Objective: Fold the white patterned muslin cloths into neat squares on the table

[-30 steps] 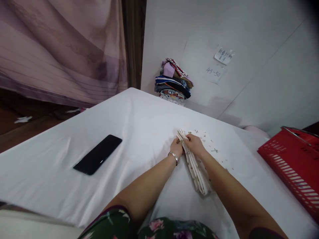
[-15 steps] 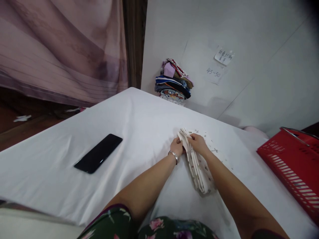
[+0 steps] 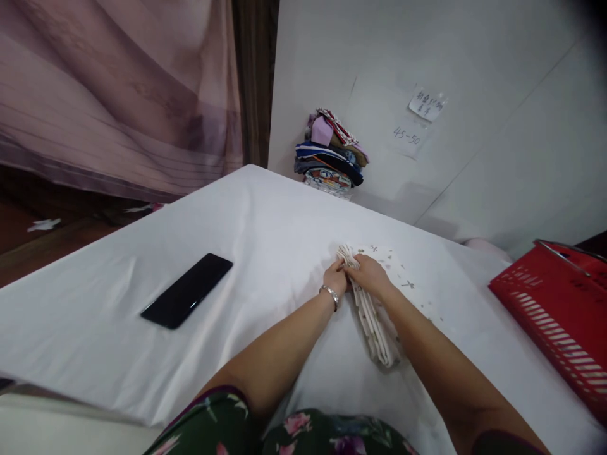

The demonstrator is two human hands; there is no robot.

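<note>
A white cloth (image 3: pixel 377 338) with a small print lies gathered in narrow pleats on the white-covered table, a flatter part of it spreading to the right. My left hand (image 3: pixel 336 278), with a silver bracelet at the wrist, is closed on the far end of the pleats from the left side. From the right, my right hand (image 3: pixel 368 273) pinches the same end, its fingers close against the left ones. Some fingertips are hidden in the folds. The pleated length runs back toward me between my forearms.
A black phone-like slab (image 3: pixel 187 291) lies on the tablecloth (image 3: pixel 265 240) to the left. Folded clothes (image 3: pixel 329 155) are stacked at the back against the wall. A red plastic basket (image 3: pixel 554 309) with a metal handle stands at the right. A pink curtain (image 3: pixel 118 95) hangs at the left.
My right hand has shifted slightly left, closer to my left hand, and the far end of the pleats is squeezed narrower. The rest stays in place.
</note>
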